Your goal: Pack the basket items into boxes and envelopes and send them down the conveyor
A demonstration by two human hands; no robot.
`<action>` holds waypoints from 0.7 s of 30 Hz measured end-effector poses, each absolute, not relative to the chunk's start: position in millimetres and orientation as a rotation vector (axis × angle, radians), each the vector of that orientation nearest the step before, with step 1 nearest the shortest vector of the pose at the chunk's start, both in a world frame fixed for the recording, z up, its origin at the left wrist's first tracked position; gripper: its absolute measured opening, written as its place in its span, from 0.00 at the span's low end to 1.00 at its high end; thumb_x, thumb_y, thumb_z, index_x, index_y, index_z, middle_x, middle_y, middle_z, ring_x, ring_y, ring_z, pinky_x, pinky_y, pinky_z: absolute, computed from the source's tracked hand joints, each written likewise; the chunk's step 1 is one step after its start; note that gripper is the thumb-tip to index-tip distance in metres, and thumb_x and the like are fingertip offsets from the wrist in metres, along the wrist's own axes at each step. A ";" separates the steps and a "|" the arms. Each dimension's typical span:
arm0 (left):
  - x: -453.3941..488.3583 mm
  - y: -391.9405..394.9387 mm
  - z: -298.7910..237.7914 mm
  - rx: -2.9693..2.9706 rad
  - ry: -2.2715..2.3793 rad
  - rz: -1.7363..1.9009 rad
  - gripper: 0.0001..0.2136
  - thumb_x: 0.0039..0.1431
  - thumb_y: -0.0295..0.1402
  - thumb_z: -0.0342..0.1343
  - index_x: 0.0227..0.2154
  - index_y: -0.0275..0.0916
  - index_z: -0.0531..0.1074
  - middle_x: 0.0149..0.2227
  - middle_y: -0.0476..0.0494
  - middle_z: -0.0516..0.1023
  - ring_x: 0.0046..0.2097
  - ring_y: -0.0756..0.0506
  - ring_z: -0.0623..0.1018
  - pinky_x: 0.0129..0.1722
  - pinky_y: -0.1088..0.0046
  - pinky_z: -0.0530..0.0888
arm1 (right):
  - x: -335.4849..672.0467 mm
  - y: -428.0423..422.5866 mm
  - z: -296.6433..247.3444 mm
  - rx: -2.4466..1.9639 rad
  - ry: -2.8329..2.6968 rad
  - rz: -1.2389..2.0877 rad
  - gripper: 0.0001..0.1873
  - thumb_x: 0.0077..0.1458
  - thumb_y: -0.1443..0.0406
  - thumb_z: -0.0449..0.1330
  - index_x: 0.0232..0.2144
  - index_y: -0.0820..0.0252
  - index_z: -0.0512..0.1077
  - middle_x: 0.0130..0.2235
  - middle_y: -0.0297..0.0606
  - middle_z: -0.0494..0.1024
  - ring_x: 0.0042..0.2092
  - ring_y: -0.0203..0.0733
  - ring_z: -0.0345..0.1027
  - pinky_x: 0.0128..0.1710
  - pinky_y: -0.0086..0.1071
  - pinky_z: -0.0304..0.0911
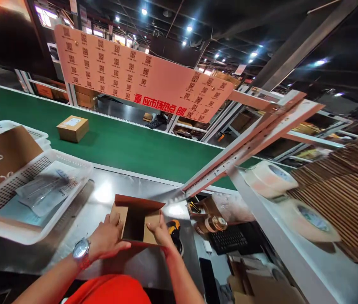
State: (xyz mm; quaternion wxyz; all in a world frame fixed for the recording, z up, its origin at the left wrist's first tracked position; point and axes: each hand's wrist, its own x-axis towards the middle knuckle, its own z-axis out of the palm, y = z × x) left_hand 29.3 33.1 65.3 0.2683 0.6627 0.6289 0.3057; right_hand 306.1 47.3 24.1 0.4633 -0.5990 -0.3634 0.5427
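Note:
A small open cardboard box [136, 219] stands on the metal tabletop in front of me, its long flaps spread toward and away from me. My left hand [110, 236] grips its left side, with the fingertips at the left short flap and the thumb stretched along the near edge. On the opposite side my right hand [160, 232] holds the box, thumb pressed on the right short flap. The inside of the box looks dark, and I cannot make out any contents. Just beyond the right hand lies a black and yellow handheld tool [175, 232], partly hidden.
White baskets [85, 166] at left hold clear plastic packets [47, 190] and a brown carton. A closed, labelled box [72, 128] sits on the green conveyor [124, 150]. At right are tape rolls [270, 179], stacked cardboard [340, 181], a keyboard [229, 238] and a slanting metal post [245, 145].

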 end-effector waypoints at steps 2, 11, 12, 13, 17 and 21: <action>33.1 49.0 67.9 1.792 1.713 0.786 0.47 0.50 0.57 0.69 0.66 0.33 0.64 0.58 0.23 0.76 0.58 0.25 0.79 0.58 0.51 0.75 | 312.4 50.0 21.3 -1.500 -0.808 1.376 0.49 0.35 0.61 0.75 0.63 0.51 0.72 0.57 0.41 0.83 0.62 0.56 0.73 0.65 0.48 0.67; 33.0 59.4 25.8 1.636 1.840 0.832 0.65 0.42 0.54 0.76 0.74 0.30 0.45 0.65 0.22 0.66 0.66 0.23 0.72 0.65 0.45 0.74 | 328.0 87.9 63.9 -1.347 -0.536 1.586 0.33 0.45 0.37 0.72 0.41 0.55 0.80 0.38 0.36 0.85 0.39 0.46 0.79 0.41 0.37 0.74; 33.7 56.9 22.5 1.605 1.846 0.870 0.66 0.42 0.55 0.76 0.75 0.30 0.43 0.66 0.21 0.65 0.66 0.23 0.72 0.64 0.44 0.74 | 325.6 90.9 66.9 -1.357 -0.543 1.560 0.33 0.45 0.35 0.71 0.39 0.55 0.80 0.37 0.37 0.85 0.39 0.46 0.79 0.41 0.37 0.74; 34.4 54.9 20.0 1.566 1.851 0.900 0.67 0.42 0.56 0.75 0.76 0.31 0.41 0.67 0.21 0.64 0.67 0.23 0.72 0.63 0.44 0.75 | 323.5 91.3 67.7 -1.361 -0.563 1.538 0.33 0.45 0.35 0.71 0.38 0.55 0.80 0.37 0.37 0.85 0.39 0.47 0.78 0.41 0.37 0.74; 35.9 51.8 16.4 1.341 1.825 0.966 0.67 0.45 0.60 0.71 0.77 0.38 0.38 0.71 0.21 0.62 0.66 0.24 0.74 0.62 0.45 0.76 | 323.3 70.9 50.6 -1.350 -0.692 1.467 0.25 0.39 0.51 0.77 0.38 0.54 0.79 0.46 0.35 0.85 0.44 0.46 0.77 0.41 0.34 0.71; 33.3 53.7 21.5 1.161 1.708 0.859 0.48 0.57 0.58 0.62 0.72 0.32 0.56 0.69 0.22 0.71 0.62 0.28 0.80 0.61 0.52 0.77 | 328.0 50.8 23.5 -1.425 -0.794 1.391 0.27 0.41 0.53 0.74 0.45 0.51 0.78 0.49 0.34 0.84 0.41 0.45 0.76 0.38 0.35 0.70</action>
